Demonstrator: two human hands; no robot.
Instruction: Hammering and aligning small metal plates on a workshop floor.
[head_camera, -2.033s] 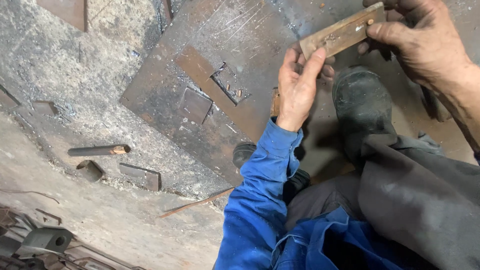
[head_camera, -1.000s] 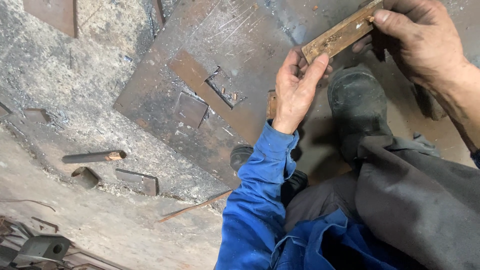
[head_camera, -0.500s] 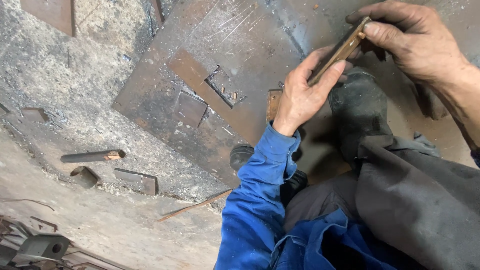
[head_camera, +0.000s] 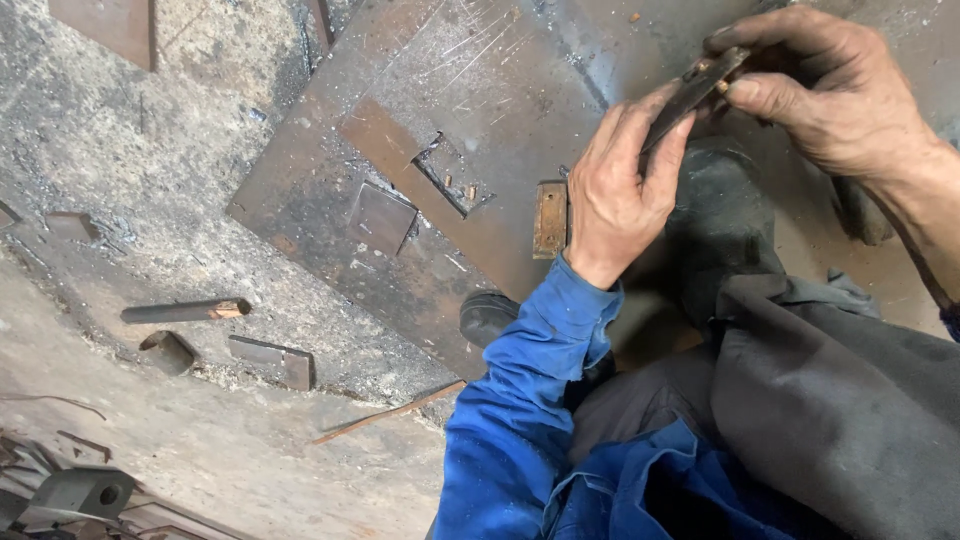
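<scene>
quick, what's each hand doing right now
Left hand: closed on the lower end of the flat metal bar.
Right hand: pinching the bar's upper end.

blue work sleeve (head_camera: 530, 400) on l arm, dark grey trousers (head_camera: 830, 400), black boot (head_camera: 715, 215), r forearm bare

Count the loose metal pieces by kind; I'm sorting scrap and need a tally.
Flat bar held in both hands: 1
Small flat plates on the steel sheet: 2 (square, rectangular)
Short bars and offcuts on the concrete floor: 3 ()
Thin rod: 1
Total: 7
</scene>
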